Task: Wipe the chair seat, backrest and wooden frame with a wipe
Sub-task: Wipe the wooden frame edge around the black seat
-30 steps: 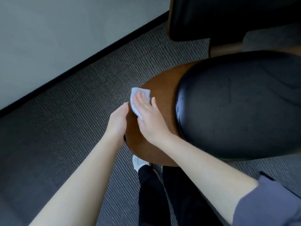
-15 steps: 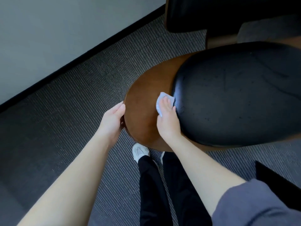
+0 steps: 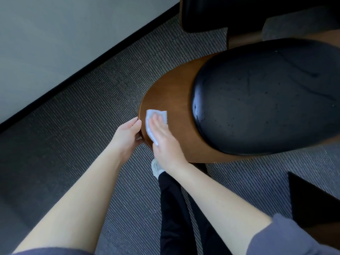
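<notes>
A chair lies below me with a brown wooden frame (image 3: 171, 89) round a black padded seat (image 3: 266, 96). Its black backrest (image 3: 211, 13) shows at the top edge. My right hand (image 3: 163, 138) presses a white wipe (image 3: 150, 116) flat on the wood near the frame's left rim, fingers straight over it. My left hand (image 3: 128, 135) grips the frame's left edge, thumb on top and fingers curled under it, right beside the wipe.
Grey striped carpet (image 3: 82, 116) covers the floor, bounded by a black skirting and pale wall (image 3: 55, 34) at the upper left. My black trouser legs and a white shoe (image 3: 156, 168) stand under the chair's near edge. A dark object (image 3: 312, 203) sits at the lower right.
My right hand has slid the wipe from the seat pad's edge leftward across the wood to the frame's rim. My left hand has kept its hold on the edge.
</notes>
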### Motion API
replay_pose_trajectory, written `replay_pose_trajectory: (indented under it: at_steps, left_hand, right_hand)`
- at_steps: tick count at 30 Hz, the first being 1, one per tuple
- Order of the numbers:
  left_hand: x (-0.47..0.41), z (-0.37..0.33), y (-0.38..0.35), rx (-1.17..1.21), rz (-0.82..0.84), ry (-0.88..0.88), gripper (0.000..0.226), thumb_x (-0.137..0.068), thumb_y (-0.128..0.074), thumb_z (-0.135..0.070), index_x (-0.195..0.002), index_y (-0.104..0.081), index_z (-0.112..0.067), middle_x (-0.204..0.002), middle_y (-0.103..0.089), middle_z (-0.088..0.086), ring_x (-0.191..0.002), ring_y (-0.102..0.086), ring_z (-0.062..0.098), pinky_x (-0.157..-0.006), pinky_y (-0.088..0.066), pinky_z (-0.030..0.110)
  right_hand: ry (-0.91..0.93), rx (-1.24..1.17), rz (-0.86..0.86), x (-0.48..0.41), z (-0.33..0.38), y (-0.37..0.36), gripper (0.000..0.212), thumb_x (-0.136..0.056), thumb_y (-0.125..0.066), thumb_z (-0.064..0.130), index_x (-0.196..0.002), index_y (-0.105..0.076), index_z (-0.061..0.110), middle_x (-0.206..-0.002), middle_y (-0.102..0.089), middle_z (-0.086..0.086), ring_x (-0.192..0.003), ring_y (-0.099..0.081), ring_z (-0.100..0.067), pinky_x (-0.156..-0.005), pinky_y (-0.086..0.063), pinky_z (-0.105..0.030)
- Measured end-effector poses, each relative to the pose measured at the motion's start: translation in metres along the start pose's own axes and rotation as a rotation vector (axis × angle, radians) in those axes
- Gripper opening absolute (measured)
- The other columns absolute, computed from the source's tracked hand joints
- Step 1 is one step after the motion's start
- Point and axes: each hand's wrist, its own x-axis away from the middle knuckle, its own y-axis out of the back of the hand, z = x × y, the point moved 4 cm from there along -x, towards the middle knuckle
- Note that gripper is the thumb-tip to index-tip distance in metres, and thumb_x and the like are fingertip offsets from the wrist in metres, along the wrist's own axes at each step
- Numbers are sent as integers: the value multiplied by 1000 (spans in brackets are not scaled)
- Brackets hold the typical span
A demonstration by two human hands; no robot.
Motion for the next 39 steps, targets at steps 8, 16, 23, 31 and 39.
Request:
replay_pose_trajectory:
  at_steps: [8,16,23,31,39]
  left_hand:
    - [11,10,4,-83,-35,3,32,-106,-37,-19,-121,-65,-19,-114,-72,-1,-109,-66,17,-94,-52,37]
    - [13,6,3,-86,-45,-11,29,-105,-40,-16,-112,-68,-13,-109,-73,6,-104,-69,19,-92,-55,37]
    - [19,4,-2,-103,-122,-80,32,-105,-41,-16,-94,-69,-25,-103,-73,2,-97,-70,12,-78,-57,23]
    - [16,9,3,-318,-203,-167,39,-100,-48,-23,-139,-49,-18,-141,-49,-8,-122,-52,8,-108,-41,33]
    - [43,-2,-69,-1418,-315,-382,85,-95,-53,-37,-153,-1,-4,-161,8,19,-149,7,34,-119,-1,52]
  right_hand:
    - [-345,141,-128,34,-84,29,65,-94,-38,-9,-152,-21,15,-160,-17,2,-148,-13,-17,-117,-10,-21]
    - [31,11,-49,48,-16,-14,66,-84,-35,-13,-148,-33,5,-154,-32,-9,-144,-23,-22,-117,-17,-29]
    - [-471,26,-281,76,-80,7,55,-90,-35,-12,-136,-43,16,-135,-35,7,-127,-35,-14,-105,-23,-19]
    - [-58,-31,-29,63,-23,-19,68,-89,-36,-14,-152,-22,9,-160,-16,-3,-149,-6,-14,-122,-8,-30]
    - [-416,159,-33,55,-78,117,56,-94,-49,55,-91,-71,3,-79,-61,-1,-69,-62,-14,-72,-49,-22]
